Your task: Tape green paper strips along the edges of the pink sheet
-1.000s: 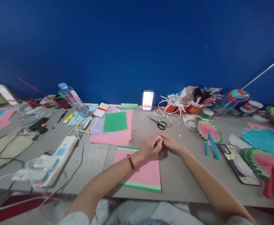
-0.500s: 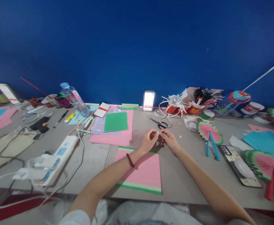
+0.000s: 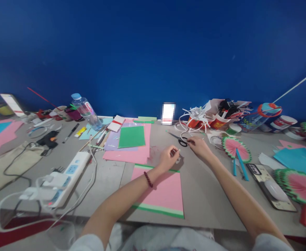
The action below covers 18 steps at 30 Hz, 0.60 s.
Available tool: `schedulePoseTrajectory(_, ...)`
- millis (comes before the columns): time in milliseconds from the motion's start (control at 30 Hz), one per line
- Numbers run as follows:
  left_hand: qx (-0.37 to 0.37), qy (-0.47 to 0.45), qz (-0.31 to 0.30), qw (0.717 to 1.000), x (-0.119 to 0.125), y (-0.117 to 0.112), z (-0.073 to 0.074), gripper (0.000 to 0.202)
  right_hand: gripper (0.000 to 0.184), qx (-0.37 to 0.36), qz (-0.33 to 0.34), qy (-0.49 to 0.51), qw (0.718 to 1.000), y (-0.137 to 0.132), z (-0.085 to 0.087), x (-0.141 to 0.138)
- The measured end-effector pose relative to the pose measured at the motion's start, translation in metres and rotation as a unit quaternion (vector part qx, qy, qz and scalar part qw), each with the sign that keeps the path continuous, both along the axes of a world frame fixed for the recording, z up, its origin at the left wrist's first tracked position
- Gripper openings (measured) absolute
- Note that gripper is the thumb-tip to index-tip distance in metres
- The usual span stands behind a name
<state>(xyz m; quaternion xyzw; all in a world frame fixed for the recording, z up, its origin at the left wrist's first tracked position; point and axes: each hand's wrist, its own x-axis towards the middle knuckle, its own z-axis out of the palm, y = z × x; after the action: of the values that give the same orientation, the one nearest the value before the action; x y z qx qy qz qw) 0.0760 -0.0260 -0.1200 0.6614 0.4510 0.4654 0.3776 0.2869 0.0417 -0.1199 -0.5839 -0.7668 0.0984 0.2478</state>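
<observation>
My left hand point(image 3: 169, 156) hovers just above the top edge of a pink sheet with green borders point(image 3: 161, 190), fingers curled in a pinch on a small white bit I cannot make out. My right hand point(image 3: 198, 144) reaches forward across the grey table point(image 3: 207, 195), and its fingertips touch the black handles of the scissors point(image 3: 180, 139). Whether those fingers grip the handles is not clear. A beaded bracelet circles my left wrist.
A stack of green, purple and pink sheets point(image 3: 132, 141) lies behind the left hand. Left: a power strip point(image 3: 64, 174) with cables, a glue gun point(image 3: 47, 139), a water bottle point(image 3: 86, 111). Right: pink paper fans point(image 3: 236, 148), a phone point(image 3: 272, 188), cups with paper strips point(image 3: 205, 120).
The hands were joined over the sheet's top edge. The right hand has left the left hand and reached forward to the scissors. The left hand stays in its pinch.
</observation>
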Motion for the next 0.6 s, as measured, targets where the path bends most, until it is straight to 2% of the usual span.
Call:
schedulePoseTrajectory(133,0.056,0.028,-0.019,0.998,-0.001,-0.003,0.000,0.011,0.016,0.039,-0.035,-0.026,0.998,-0.005,-0.004,-0.008)
schedulePoseTrajectory(267,0.100,0.028,-0.007,0.995,0.000,-0.004,0.001,0.004,0.019,0.081,-0.014,0.042,0.996,-0.016,-0.001,-0.023)
schedulePoseTrajectory(500,0.177,0.032,0.044,0.983,-0.004,-0.005,0.007,0.009,0.020,0.065,0.013,0.141,0.988,-0.040,-0.002,-0.050)
schedulePoseTrajectory(600,0.217,0.051,0.041,0.974,-0.004,-0.004,0.007,0.008,0.020,0.061,0.032,0.177,0.982,-0.046,-0.003,-0.059)
